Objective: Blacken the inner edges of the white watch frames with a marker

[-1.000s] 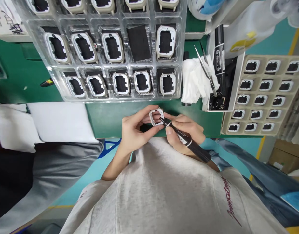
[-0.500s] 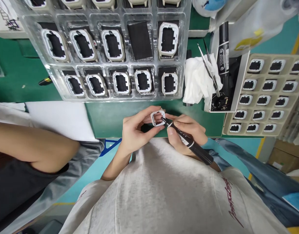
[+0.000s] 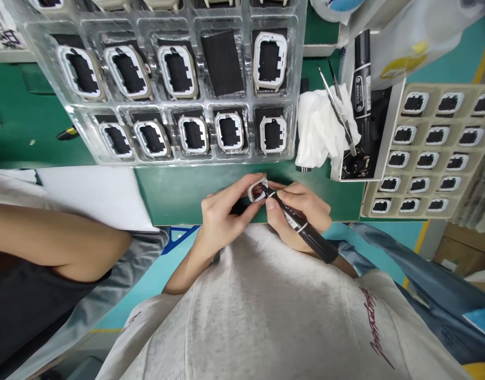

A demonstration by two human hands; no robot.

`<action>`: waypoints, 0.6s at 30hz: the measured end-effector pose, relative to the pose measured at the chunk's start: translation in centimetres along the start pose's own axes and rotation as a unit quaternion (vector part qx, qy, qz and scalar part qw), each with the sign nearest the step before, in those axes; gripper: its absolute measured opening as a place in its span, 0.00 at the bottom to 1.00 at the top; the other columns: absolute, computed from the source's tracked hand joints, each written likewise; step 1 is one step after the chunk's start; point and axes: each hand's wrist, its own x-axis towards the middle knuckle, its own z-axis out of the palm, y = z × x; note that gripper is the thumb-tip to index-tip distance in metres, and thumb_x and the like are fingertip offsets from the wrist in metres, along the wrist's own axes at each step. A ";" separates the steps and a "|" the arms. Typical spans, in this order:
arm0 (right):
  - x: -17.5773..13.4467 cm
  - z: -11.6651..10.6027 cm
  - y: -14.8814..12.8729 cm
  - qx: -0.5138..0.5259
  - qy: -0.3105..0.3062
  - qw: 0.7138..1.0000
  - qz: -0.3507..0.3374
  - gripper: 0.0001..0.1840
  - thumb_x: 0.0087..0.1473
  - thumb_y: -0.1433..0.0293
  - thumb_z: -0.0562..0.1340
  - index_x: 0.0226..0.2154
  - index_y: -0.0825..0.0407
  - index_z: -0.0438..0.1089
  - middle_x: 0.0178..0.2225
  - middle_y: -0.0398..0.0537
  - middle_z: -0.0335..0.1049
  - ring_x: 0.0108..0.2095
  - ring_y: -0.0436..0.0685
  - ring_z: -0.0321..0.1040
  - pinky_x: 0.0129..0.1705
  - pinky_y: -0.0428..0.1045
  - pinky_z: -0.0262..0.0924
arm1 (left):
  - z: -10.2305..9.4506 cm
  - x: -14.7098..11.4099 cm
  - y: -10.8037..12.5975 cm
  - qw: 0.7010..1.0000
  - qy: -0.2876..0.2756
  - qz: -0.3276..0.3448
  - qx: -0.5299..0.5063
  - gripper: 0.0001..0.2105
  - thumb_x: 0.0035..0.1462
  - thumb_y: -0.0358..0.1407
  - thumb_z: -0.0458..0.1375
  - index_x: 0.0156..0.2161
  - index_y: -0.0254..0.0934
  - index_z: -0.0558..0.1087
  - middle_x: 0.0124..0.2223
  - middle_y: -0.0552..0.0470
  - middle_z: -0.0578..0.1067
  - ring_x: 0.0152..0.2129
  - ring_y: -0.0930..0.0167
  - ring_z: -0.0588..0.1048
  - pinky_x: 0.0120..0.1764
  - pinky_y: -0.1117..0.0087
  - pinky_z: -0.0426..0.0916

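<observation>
My left hand (image 3: 226,211) pinches a small white watch case frame (image 3: 251,193) between thumb and fingers, near the table's front edge. My right hand (image 3: 301,208) is closed around a black marker pen (image 3: 305,228), held slanting with its tip at the frame's inner right edge. Whether the tip touches the frame I cannot tell for certain. Beyond my hands lies a clear plastic tray (image 3: 155,160) with several similar frames, each on a black pad; one compartment shows only a black pad (image 3: 223,63).
Right of the tray are a crumpled white cloth (image 3: 315,126), tweezers (image 3: 337,113) and a white box (image 3: 389,132) with another black marker (image 3: 361,79). A beige tray (image 3: 420,148) of frames stands far right. A co-worker's arm (image 3: 60,235) is at the left.
The frame has been tilted and turned in my left hand, so it shows narrower. The marker has shifted slightly left with my right hand, its tip still at the frame.
</observation>
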 end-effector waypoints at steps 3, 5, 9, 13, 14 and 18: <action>0.0 0.0 0.0 0.003 0.002 1.000 0.001 0.12 0.71 0.72 0.76 0.52 0.42 0.81 0.41 0.43 0.90 0.41 0.63 0.95 0.41 0.55 0.94 | 0.0 -0.1 0.1 1.000 0.001 0.002 0.012 0.19 0.81 0.39 0.72 0.71 0.50 0.86 0.62 0.53 0.94 0.48 0.65 0.96 0.55 0.67 0.92; 0.0 0.1 0.1 0.002 0.005 1.000 -0.002 0.12 0.70 0.72 0.77 0.51 0.42 0.82 0.41 0.43 0.90 0.41 0.63 0.95 0.40 0.54 0.94 | 0.0 -0.1 0.2 1.000 0.003 0.007 0.013 0.19 0.82 0.38 0.72 0.72 0.50 0.86 0.62 0.53 0.94 0.48 0.65 0.96 0.55 0.68 0.92; -0.3 0.3 0.4 -0.004 0.010 1.000 -0.007 0.11 0.70 0.71 0.77 0.51 0.42 0.82 0.40 0.43 0.90 0.40 0.63 0.95 0.39 0.54 0.93 | 0.1 -0.1 0.2 1.000 0.004 0.012 0.012 0.19 0.82 0.37 0.72 0.72 0.50 0.85 0.62 0.52 0.94 0.49 0.65 0.96 0.55 0.68 0.92; -0.2 -0.1 0.3 0.007 0.004 1.000 0.007 0.13 0.69 0.72 0.78 0.51 0.41 0.81 0.41 0.42 0.90 0.40 0.63 0.95 0.43 0.57 0.94 | 0.1 -0.4 -0.1 0.999 0.006 0.010 0.033 0.18 0.82 0.40 0.72 0.71 0.48 0.86 0.62 0.52 0.94 0.48 0.64 0.96 0.55 0.67 0.92; 0.0 -0.3 0.1 0.005 -0.005 1.000 0.009 0.14 0.69 0.73 0.78 0.51 0.41 0.82 0.41 0.42 0.90 0.41 0.63 0.95 0.43 0.57 0.95 | 0.1 -0.4 -0.2 0.999 0.007 0.010 0.037 0.18 0.82 0.40 0.72 0.71 0.48 0.87 0.61 0.52 0.94 0.48 0.64 0.96 0.55 0.68 0.92; 0.8 -0.8 -0.5 -0.011 -0.062 0.998 0.005 0.17 0.68 0.76 0.78 0.52 0.41 0.82 0.43 0.43 0.92 0.44 0.64 0.97 0.44 0.54 0.95 | 0.1 -0.4 -0.2 0.999 0.008 0.008 0.037 0.18 0.82 0.38 0.72 0.71 0.48 0.87 0.61 0.53 0.94 0.49 0.64 0.96 0.57 0.68 0.92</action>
